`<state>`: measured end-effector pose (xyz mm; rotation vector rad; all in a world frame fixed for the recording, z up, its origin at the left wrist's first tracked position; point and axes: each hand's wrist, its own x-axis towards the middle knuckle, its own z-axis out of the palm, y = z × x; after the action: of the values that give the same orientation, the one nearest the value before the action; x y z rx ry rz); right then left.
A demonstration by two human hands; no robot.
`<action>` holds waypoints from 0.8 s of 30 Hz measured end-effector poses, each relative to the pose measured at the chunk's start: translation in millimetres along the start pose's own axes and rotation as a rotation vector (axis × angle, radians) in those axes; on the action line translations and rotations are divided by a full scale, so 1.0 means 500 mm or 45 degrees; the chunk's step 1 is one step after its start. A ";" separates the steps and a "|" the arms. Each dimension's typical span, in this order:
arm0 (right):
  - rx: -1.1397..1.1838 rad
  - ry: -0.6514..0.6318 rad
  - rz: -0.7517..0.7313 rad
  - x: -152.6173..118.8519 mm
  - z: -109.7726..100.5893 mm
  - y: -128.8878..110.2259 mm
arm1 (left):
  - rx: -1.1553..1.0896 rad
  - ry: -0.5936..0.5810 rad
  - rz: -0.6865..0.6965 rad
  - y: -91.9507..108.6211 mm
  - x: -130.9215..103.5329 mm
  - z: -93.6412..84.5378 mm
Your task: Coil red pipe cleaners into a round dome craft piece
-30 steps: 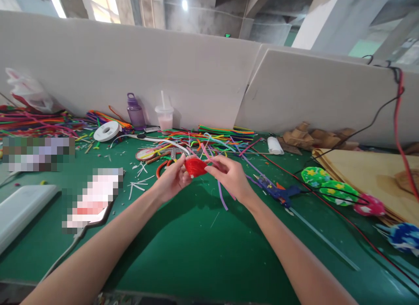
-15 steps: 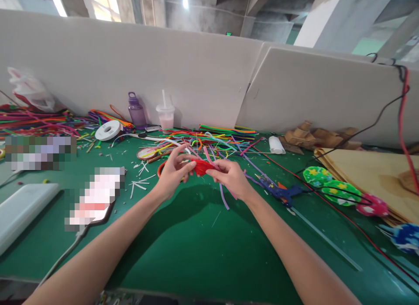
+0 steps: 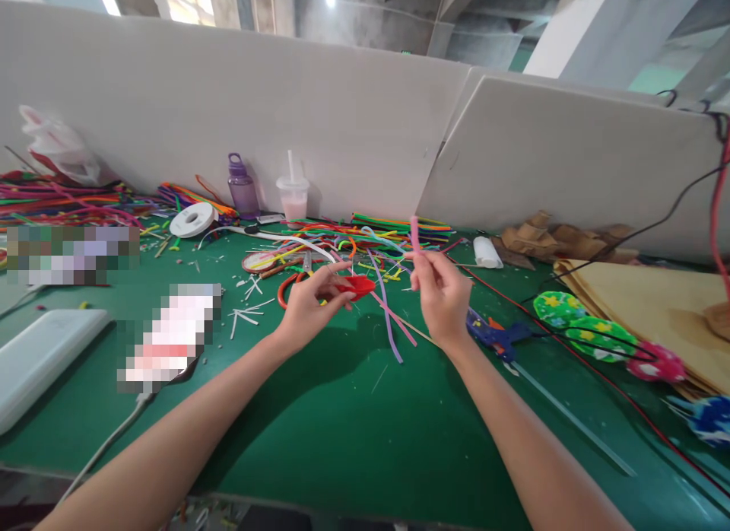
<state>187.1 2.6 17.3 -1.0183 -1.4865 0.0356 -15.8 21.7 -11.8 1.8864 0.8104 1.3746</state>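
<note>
My left hand (image 3: 308,306) pinches a small red piece (image 3: 359,287) between thumb and fingers; it looks like bent pipe cleaners, shaped like a shallow cup. My right hand (image 3: 445,295) is closed round a pink pipe cleaner (image 3: 414,233), whose end stands up above the fingers. On the table between the hands, a purple pipe cleaner (image 3: 392,337) crosses a pink strip. Scissors with orange handles (image 3: 284,289) lie beside my left hand, partly covered by it. To the right of my right hand rests a blue glue gun (image 3: 502,337) with a long clear glue stick.
A heap of coloured pipe cleaners (image 3: 370,238) lies behind the hands. A purple bottle (image 3: 243,192), a lidded cup (image 3: 294,200) and a white spool (image 3: 194,220) stand at the back. At left lie a phone (image 3: 171,337) and a white power bank (image 3: 51,364). Decorated shapes (image 3: 601,335) lie right.
My right hand has let go of the red piece, moved right and now holds up a pink pipe cleaner. The left hand keeps the red piece, which has turned.
</note>
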 end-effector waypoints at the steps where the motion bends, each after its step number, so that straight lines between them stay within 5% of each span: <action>1: -0.117 -0.068 -0.130 -0.004 0.001 -0.006 | 0.019 0.015 0.009 -0.001 0.000 -0.001; 4: -0.430 -0.226 -0.520 -0.015 0.006 -0.015 | 0.050 0.054 -0.018 -0.003 0.002 -0.005; 7: -0.577 -0.307 -0.633 -0.020 0.009 -0.016 | 0.030 0.073 -0.093 -0.001 0.005 -0.006; 10: -0.567 -0.409 -0.482 -0.021 0.010 -0.013 | -0.023 0.072 -0.174 0.003 0.006 -0.005; 17: -0.050 -0.530 -0.030 -0.017 0.017 -0.003 | -0.149 -0.073 -0.149 0.000 0.006 -0.005; 24: 0.060 -0.674 0.106 -0.020 0.022 0.002 | -0.127 -0.207 -0.105 -0.012 0.007 -0.004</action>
<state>176.9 2.9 6.4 -1.0814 -1.9061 0.4253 -17.4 28.2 -14.1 1.8393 0.7171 1.1734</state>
